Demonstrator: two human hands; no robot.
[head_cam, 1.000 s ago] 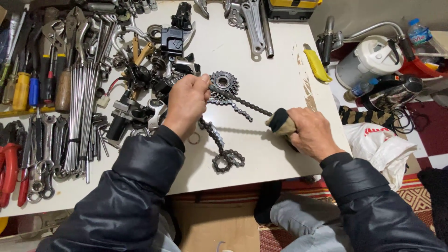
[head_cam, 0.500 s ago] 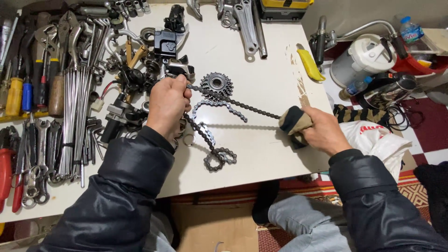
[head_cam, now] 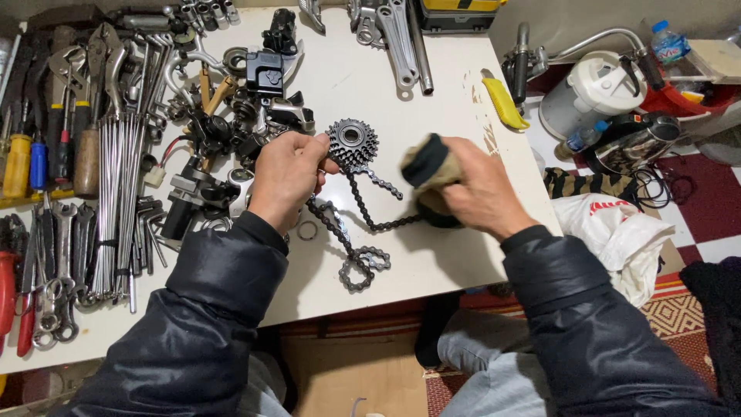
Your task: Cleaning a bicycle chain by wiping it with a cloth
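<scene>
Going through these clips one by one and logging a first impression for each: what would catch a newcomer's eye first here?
In the middle of the white table, the left hand rests by a toothed gear cluster, with a dark bike chain trailing toward the table's near edge. The right hand grips a dark cloth around part of that chain. On the left lies a crowded spread of wrenches, metal rods and black parts.

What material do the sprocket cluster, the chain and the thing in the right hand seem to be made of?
Sprocket cluster: likely steel, dull grey with toothed metal rings. Chain: metal links, dark and matte, perhaps oily. The right hand holds a rag: soft cloth, tan with a black part, bunched and folded.
</scene>
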